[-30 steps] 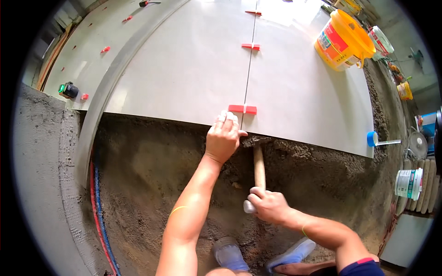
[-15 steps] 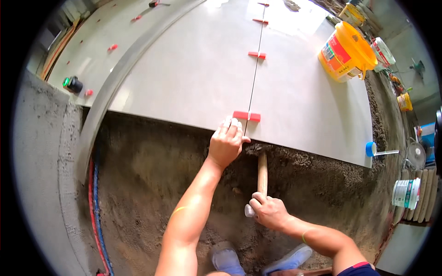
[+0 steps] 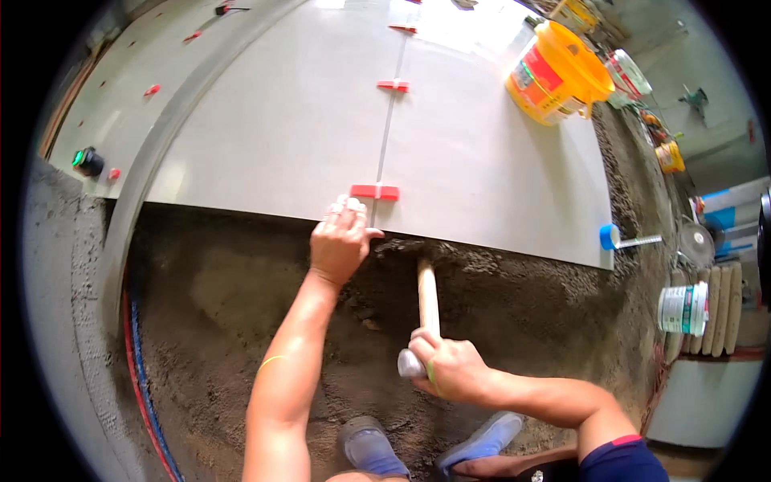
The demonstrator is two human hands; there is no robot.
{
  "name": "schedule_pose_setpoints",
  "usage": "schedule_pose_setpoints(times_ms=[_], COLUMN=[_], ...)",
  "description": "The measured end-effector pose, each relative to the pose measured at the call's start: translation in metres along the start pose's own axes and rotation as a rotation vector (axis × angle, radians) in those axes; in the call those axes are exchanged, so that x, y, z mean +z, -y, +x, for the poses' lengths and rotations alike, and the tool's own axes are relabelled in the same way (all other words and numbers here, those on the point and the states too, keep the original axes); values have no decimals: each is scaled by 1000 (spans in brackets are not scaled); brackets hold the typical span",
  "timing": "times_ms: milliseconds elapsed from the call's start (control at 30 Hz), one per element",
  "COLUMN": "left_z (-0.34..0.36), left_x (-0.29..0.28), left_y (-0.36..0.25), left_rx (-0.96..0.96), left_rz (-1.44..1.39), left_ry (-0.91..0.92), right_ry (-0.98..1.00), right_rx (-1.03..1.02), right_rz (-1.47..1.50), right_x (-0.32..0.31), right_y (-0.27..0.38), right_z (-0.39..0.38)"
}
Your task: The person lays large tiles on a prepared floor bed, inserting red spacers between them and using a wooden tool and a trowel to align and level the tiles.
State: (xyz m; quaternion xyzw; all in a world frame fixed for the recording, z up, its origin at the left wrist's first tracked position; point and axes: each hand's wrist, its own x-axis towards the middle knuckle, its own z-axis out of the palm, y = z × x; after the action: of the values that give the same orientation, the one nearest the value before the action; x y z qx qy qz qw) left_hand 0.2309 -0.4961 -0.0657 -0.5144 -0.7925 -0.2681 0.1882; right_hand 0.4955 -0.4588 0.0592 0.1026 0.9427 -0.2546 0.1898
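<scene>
Left hand [image 3: 341,241] is palm-down on the front edge of the pale tile [image 3: 273,136], fingers stretched forward, thumb poking out right, gripping nothing, tips just beside a red wedge [image 3: 374,192]. Right hand [image 3: 454,369] is curled tight round a wooden handle [image 3: 428,293], pointing away toward that edge.

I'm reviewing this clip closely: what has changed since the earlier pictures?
The right hand has shifted slightly right with the wooden handle; the view has also moved. Nothing was taken or released. The left hand stays at the tile's edge near the red wedge.
</scene>
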Motion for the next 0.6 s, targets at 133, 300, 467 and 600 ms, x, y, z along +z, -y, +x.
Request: schedule_pose_setpoints(times_ms=[133, 300, 467, 600], left_z=[-7, 5, 7, -9], left_x=[-5, 0, -4, -12], left_y=[11, -6, -7, 19], left_rx=[0, 11, 38, 15], left_rz=[28, -7, -1, 26], left_ry=[-14, -36, 21, 24], right_ry=[-22, 14, 20, 139], right_rx=[-266, 7, -42, -241], right_rz=[51, -162, -4, -33], right_x=[-6, 4, -21, -35], right_y=[3, -100, -99, -75], right_z=[-86, -55, -54, -125])
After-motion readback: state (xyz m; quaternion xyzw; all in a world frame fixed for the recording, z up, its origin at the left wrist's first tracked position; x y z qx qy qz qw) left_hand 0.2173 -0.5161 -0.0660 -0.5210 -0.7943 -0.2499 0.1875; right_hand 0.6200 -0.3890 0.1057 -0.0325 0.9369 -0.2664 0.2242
